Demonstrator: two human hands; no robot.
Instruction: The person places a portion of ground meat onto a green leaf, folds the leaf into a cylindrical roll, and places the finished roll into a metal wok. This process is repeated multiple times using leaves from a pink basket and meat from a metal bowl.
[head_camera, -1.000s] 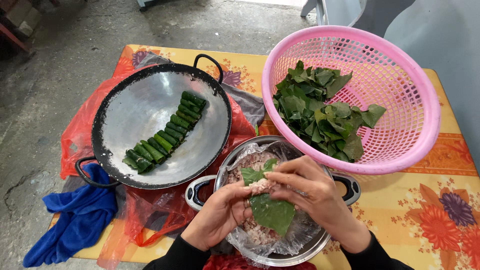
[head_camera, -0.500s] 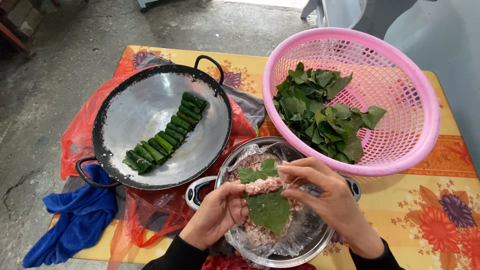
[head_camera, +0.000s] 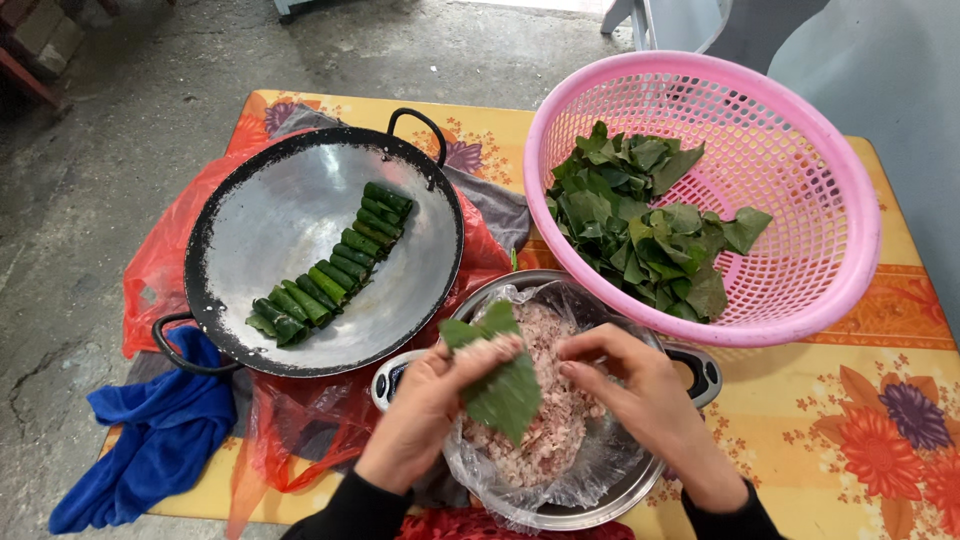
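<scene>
Your left hand (head_camera: 425, 410) gripped a green leaf (head_camera: 500, 385) between thumb and fingers, holding it just above the meat (head_camera: 555, 420) in the pot (head_camera: 620, 495). Your right hand (head_camera: 640, 400) hovered beside the leaf, its fingers loosely curled and empty over the meat. The pot was shiny metal, round, lined with crinkled clear plastic, and the pinkish minced meat lay lumpy inside. Just behind it sat a wide, dark-rimmed metal pan (head_camera: 280, 230) with a curved row of tight green rolls (head_camera: 330, 270) lying side by side. To the right, a round pink plastic basket (head_camera: 810, 190), latticed with small holes, held a loose heap of flat leaves (head_camera: 640, 225). A red plastic bag (head_camera: 165, 265) lay crumpled under the pan, with a blue cloth (head_camera: 150, 445) at the table's (head_camera: 860, 400) left edge; the table wore a yellow flowered cover.
</scene>
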